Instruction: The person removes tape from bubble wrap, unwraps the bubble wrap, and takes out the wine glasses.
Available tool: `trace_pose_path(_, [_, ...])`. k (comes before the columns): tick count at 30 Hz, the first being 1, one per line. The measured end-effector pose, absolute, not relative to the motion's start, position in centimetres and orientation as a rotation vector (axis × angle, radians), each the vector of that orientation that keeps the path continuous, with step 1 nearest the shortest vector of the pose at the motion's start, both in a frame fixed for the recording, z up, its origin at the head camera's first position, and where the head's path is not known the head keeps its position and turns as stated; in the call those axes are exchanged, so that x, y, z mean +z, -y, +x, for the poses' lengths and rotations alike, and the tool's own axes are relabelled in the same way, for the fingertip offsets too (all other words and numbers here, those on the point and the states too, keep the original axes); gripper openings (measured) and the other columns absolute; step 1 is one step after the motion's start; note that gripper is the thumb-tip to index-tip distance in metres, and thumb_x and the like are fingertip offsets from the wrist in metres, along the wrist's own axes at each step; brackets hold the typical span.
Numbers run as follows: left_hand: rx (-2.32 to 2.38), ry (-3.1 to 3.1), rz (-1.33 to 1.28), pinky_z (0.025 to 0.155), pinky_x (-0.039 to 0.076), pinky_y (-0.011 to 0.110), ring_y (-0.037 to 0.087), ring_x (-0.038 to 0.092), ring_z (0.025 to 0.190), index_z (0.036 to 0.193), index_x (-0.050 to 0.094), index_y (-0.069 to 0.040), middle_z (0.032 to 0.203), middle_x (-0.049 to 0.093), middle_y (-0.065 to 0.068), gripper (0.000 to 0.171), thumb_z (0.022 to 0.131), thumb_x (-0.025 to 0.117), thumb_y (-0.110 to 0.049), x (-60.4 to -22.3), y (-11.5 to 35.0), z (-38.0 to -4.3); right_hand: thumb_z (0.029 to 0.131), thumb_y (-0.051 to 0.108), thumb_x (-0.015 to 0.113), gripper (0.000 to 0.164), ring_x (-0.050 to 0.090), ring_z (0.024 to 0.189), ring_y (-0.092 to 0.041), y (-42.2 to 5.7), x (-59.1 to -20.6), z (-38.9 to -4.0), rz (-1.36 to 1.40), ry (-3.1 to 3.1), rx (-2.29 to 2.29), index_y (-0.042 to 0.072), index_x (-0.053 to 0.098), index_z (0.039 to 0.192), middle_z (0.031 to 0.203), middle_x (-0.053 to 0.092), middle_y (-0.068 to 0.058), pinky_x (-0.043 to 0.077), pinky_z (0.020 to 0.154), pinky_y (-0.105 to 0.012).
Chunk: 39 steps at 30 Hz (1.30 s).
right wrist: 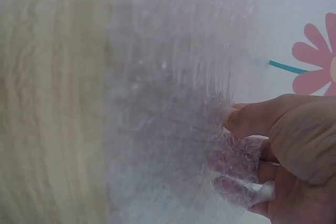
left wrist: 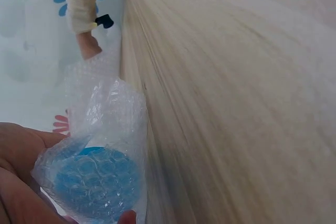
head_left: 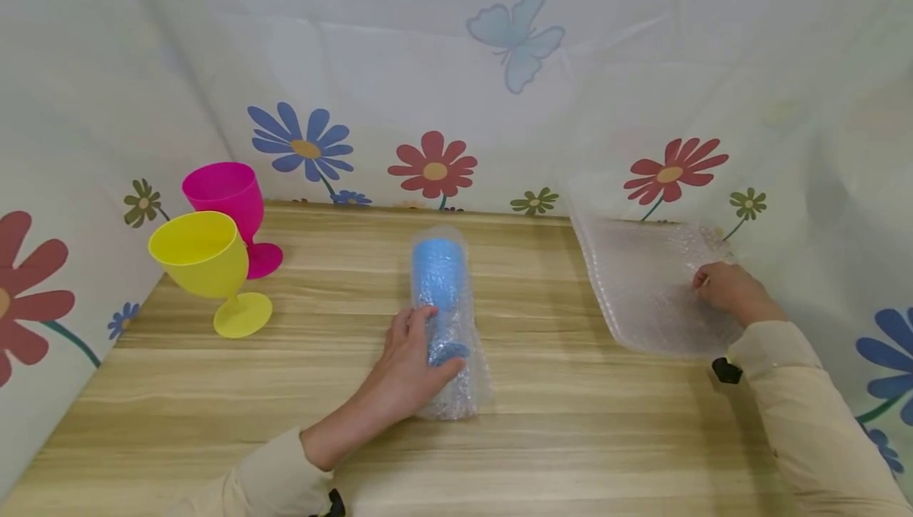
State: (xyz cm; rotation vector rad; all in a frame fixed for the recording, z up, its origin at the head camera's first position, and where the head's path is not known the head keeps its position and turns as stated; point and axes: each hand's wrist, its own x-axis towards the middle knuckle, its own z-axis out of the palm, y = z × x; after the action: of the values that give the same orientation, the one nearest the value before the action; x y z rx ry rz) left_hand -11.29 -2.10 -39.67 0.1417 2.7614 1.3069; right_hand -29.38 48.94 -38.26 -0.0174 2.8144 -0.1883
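A blue goblet (head_left: 438, 269) lies on its side in the middle of the table, wrapped in clear bubble wrap (head_left: 456, 398). My left hand (head_left: 405, 362) holds it around the stem and foot, thumb on the near right side and fingers along the left. From the left wrist view, the round blue foot (left wrist: 97, 182) shows through the bubbles. Over at the right, my right hand (head_left: 738, 293) pinches a loose bubble wrap sheet (head_left: 635, 279) near its right side. In the right wrist view, wrap bunches between the thumb (right wrist: 252, 116) and curled fingers.
A yellow goblet (head_left: 203, 259) and a pink goblet (head_left: 231, 192) stand upright at the back left of the wooden table (head_left: 571, 438). A white flower-printed cloth (head_left: 399, 65) hangs behind and along both sides.
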Motion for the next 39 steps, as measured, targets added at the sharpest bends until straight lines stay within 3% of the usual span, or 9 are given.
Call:
trace_pose_path(5, [1.306, -2.757, 0.127, 0.102, 0.046, 0.062, 0.04, 0.035, 0.141, 0.15, 0.038, -0.008, 0.155, 0.028, 0.023, 0.072, 0.093, 0.077, -0.032, -39.7, 2.1, -11.2, 0.095, 0.003, 0.06, 0.015, 0.057, 0.083, -0.034, -49.1, -38.5, -29.3, -0.065, -2.863, -0.143, -0.008, 0.064, 0.105, 0.095, 0.064, -0.022, 0.049, 0.073, -0.049])
trace_pose_path(13, [1.298, -2.783, 0.125, 0.1, 0.048, 0.059, 0.039, 0.039, 0.137, 0.149, 0.04, -0.006, 0.153, 0.031, 0.024, 0.071, 0.093, 0.077, -0.028, -39.9, 2.0, -11.3, 0.097, 0.008, 0.058, 0.023, 0.055, 0.101, -0.048, -49.3, -38.9, -28.7, -0.018, -2.945, -0.097, -0.01, 0.065, 0.109, 0.108, 0.06, -0.033, 0.037, 0.088, -0.08])
trace_pose_path(19, [1.286, -2.816, 0.134, 0.098, 0.049, 0.057, 0.039, 0.041, 0.135, 0.148, 0.04, -0.004, 0.151, 0.033, 0.026, 0.07, 0.093, 0.077, -0.026, -40.0, 2.0, -11.3, 0.098, 0.008, 0.06, 0.023, 0.051, 0.101, -0.054, -48.7, -38.4, -27.3, -0.042, -3.034, -0.076, -0.011, 0.065, 0.11, 0.108, 0.057, -0.035, 0.036, 0.088, -0.081])
trace_pose_path(28, [1.26, -2.854, 0.14, 0.093, 0.052, 0.056, 0.039, 0.041, 0.135, 0.147, 0.041, -0.005, 0.149, 0.036, 0.025, 0.068, 0.093, 0.077, -0.025, -40.1, 2.0, -11.2, 0.097, 0.007, 0.064, 0.024, 0.037, 0.115, -0.061, -46.3, -37.2, -25.0, -0.137, -3.222, -0.07, -0.011, 0.067, 0.111, 0.12, 0.05, -0.04, 0.03, 0.094, -0.081])
trace_pose_path(34, [1.265, -2.856, 0.136, 0.09, 0.053, 0.056, 0.039, 0.041, 0.137, 0.148, 0.042, -0.006, 0.151, 0.036, 0.025, 0.066, 0.094, 0.076, -0.024, -40.2, 2.1, -11.2, 0.094, 0.009, 0.071, 0.022, 0.043, 0.115, -0.061, -43.9, -36.7, -23.9, -0.322, -3.291, -0.102, -0.008, 0.07, 0.108, 0.119, 0.055, -0.039, 0.037, 0.09, -0.079])
trace_pose_path(39, [1.28, -2.857, 0.14, 0.088, 0.053, 0.056, 0.039, 0.041, 0.136, 0.146, 0.042, -0.005, 0.15, 0.037, 0.025, 0.065, 0.094, 0.077, -0.022, -40.2, 2.1, -11.2, 0.091, 0.005, 0.076, 0.017, 0.051, 0.109, -0.056, -41.2, -36.4, -22.8, -0.525, -3.313, -0.264, -0.008, 0.073, 0.103, 0.113, 0.062, -0.035, 0.043, 0.092, -0.072])
